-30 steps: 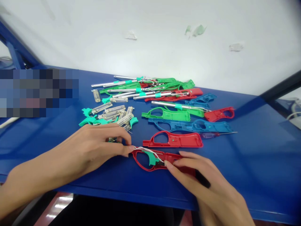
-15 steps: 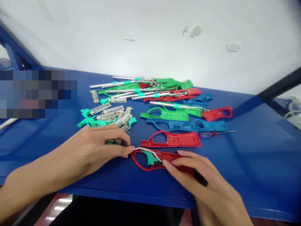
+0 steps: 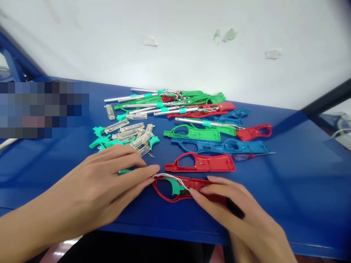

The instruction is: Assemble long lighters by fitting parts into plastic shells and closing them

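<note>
A red plastic shell (image 3: 167,193) lies near the blue table's front edge, with a teal trigger (image 3: 175,185) set in it and a thin white wire (image 3: 170,177) across it. My left hand (image 3: 109,179) lies low on the table, its fingertips pressed together at the wire's left end. A teal bit (image 3: 124,171) shows under its fingers. My right hand (image 3: 236,212) rests on the shell's right part and holds it down, index fingertip beside the trigger.
A second red shell (image 3: 203,163) lies just behind. Further back are blue (image 3: 219,147), green (image 3: 192,133) and red shells, metal tubes (image 3: 153,106) with teal collars, and a heap of clear parts and teal triggers (image 3: 128,135). A white wall stands behind the table (image 3: 301,175).
My left hand has flattened and stretched its fingers toward the shell's left end. The right hand and the shell have hardly moved.
</note>
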`<action>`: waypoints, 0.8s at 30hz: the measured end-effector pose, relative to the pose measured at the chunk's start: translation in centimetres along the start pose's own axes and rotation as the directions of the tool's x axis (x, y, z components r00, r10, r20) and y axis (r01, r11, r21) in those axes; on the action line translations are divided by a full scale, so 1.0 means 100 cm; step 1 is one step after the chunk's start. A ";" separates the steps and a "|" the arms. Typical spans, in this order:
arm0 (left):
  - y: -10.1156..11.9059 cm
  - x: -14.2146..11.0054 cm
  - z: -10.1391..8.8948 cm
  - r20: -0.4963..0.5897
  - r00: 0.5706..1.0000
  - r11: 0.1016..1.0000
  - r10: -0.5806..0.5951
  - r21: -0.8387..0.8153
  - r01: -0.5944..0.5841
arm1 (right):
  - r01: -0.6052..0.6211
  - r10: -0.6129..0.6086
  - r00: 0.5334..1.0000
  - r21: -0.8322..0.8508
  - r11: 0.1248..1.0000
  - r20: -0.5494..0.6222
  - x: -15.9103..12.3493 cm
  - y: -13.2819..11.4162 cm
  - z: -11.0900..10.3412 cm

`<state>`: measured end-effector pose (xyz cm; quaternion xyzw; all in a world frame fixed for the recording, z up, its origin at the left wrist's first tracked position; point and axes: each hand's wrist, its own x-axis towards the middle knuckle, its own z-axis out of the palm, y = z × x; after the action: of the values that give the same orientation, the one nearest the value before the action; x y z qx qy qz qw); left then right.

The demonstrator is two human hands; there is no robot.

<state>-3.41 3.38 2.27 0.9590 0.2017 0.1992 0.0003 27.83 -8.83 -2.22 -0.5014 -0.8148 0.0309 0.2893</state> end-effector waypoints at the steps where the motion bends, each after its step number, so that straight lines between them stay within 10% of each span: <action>1: 0.000 0.000 0.001 -0.003 1.000 1.000 0.007 0.014 -0.007 | 0.006 -0.006 1.000 0.007 1.000 0.009 0.000 0.000 0.001; 9: 0.008 0.009 0.004 0.113 0.992 0.993 0.052 -0.110 -0.039 | -0.015 0.014 0.995 0.012 1.000 0.094 0.000 -0.004 -0.012; 24: 0.020 0.061 0.002 0.167 0.933 0.923 0.318 0.169 -0.345 | -0.053 0.054 0.999 0.183 0.982 0.003 0.012 -0.004 -0.008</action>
<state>2.56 3.94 4.59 0.9859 0.0545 0.1096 -0.1137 27.55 -8.20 -0.86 -0.4945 -0.7944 0.1128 0.3341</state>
